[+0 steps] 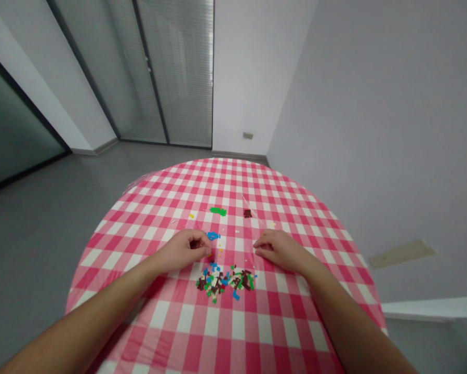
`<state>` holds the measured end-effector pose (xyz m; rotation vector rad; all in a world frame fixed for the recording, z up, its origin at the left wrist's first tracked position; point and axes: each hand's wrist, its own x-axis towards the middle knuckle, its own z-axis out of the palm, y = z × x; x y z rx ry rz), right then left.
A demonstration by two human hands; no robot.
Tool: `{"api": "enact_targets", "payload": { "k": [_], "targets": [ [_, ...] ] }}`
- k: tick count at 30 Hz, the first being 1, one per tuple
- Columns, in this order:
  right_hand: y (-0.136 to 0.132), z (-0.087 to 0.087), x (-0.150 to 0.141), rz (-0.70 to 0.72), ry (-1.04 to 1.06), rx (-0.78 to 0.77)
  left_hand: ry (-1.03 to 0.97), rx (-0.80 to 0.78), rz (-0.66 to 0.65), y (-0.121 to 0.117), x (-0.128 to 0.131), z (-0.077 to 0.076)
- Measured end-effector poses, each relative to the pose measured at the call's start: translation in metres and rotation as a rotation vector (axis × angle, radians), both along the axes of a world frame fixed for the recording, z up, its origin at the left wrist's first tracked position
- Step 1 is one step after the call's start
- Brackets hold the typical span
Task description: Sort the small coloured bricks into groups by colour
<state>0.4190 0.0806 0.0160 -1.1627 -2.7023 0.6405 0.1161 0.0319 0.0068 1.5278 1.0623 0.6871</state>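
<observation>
Mixed pile of small plastic bricks (225, 280): just below and between the hands, closest to the left hand's fingertips. Left hand (182, 251): fingers curled inward, thumb and forefinger tips pinched together; cannot tell whether a brick sits in the pinch. Right hand (277, 248): released, fingers loosely extended, tips low over the cloth, apparently empty, up and to the right of the pile. Blue bricks (213, 236) lie just past the left fingertips; green bricks (218, 211) and dark brown bricks (248, 213) sit farther out, in separate clusters. Beneath everything, a red-and-white gingham tablecloth (178, 332). Handling note: pieces this small likely suit a fingertip pinch, lifted clear of neighbours.
</observation>
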Motion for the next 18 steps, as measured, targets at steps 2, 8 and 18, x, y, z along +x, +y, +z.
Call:
{"api": "enact_targets", "payload": {
  "k": [2,8,18],
  "targets": [
    [-0.001,0.0,-0.001,-0.015,0.006,-0.004,0.0,0.01,0.005,0.0,0.0,0.0],
    [-0.005,0.005,-0.004,-0.051,0.052,-0.015,-0.002,0.021,0.005,0.0,0.0,0.0],
    [-0.016,0.011,-0.004,-0.071,-0.023,-0.22,0.024,0.018,-0.008,0.001,0.002,0.0]
  ]
}}
